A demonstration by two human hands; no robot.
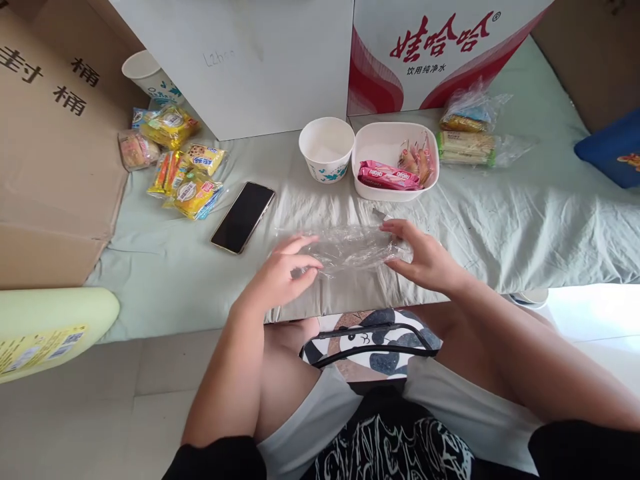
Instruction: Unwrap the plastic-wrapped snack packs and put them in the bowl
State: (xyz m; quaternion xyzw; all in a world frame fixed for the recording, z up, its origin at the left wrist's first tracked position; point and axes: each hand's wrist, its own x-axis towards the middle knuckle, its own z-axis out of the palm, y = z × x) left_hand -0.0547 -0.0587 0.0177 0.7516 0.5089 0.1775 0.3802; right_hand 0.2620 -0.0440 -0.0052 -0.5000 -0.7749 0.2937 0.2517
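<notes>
A: Plastic bag (353,248), clear and empty, lies flat on the near edge of the worktop (500,207), between my 2 hands.

B: Are you gripping it?

A: My left hand (280,273) rests on its left end, fingers spread loosely, closed on nothing. My right hand (425,257) pinches its right end lightly.

B: How far along?

A: Early, I judge. The bag holds nothing yet. Pink wafer packs (387,175) sit in the white tray (395,133) beyond it, beside 1 paper cup (326,148). More snacks (183,167) lie far left, near my phone (243,217).
</notes>
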